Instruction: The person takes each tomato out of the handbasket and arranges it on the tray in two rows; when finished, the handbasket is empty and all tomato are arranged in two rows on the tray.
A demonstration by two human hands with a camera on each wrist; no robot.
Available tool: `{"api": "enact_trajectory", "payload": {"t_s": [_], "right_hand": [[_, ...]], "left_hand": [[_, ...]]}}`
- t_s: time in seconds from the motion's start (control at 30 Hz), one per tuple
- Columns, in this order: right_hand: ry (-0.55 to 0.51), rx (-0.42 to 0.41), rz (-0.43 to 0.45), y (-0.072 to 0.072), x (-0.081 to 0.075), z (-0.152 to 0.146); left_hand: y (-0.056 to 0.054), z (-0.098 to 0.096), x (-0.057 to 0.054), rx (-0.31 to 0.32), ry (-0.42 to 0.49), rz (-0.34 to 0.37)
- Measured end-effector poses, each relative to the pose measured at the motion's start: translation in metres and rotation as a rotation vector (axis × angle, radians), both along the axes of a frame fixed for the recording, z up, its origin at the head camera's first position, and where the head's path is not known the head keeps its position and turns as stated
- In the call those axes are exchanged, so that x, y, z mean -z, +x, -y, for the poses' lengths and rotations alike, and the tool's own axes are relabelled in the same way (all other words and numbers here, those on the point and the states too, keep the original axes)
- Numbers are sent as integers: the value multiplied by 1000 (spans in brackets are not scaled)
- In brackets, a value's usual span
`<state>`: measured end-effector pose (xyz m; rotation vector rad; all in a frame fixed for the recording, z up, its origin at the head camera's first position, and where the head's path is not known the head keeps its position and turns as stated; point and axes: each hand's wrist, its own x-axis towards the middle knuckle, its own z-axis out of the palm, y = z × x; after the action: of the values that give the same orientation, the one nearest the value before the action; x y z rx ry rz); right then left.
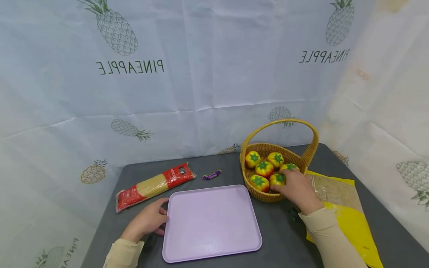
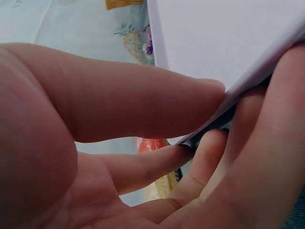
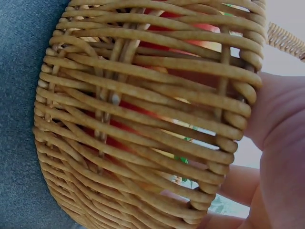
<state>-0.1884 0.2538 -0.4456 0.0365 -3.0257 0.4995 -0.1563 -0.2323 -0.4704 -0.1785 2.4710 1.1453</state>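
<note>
My left hand (image 1: 147, 219) is at the left edge of a lilac rectangular tray (image 1: 212, 223) lying on the table. In the left wrist view the thumb (image 2: 157, 102) presses the tray's rim while the other fingers reach under it. My right hand (image 1: 298, 188) dips over the near right rim of a wicker basket (image 1: 263, 196) with a tall handle. Its thumb and fingers close round a yellow-and-red persimmon (image 1: 277, 179) with a green leafy top. Several more persimmons (image 1: 259, 182) lie in the basket. The right wrist view shows mainly the woven basket wall (image 3: 143, 100), which hides the fingertips.
A red-ended pack of noodles (image 1: 155, 186) lies at the back left, with a small purple-wrapped candy (image 1: 212, 175) to its right. Flat yellow packaging (image 1: 352, 227) lies under the right forearm. A dark green object (image 1: 294, 214) sits near the right cuff. Pineapple-print cloth (image 1: 201, 82) hangs behind the table.
</note>
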Motion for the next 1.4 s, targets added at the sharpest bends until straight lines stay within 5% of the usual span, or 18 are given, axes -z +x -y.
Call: {"api": "enact_trajectory", "payload": {"t_s": [0.43, 0.9, 1.17, 1.4], "right_hand": [[38, 6, -6, 0, -3, 1], [24, -32, -91, 10, -42, 14], [-90, -124, -87, 7, -63, 57], [-150, -202, -86, 6, -53, 98]], "left_hand": [[-5, 3, 0, 18, 71, 39], [-8, 8, 4, 8, 135, 66], [-5, 13, 4, -7, 139, 71], [-6, 10, 5, 6, 151, 53]]}}
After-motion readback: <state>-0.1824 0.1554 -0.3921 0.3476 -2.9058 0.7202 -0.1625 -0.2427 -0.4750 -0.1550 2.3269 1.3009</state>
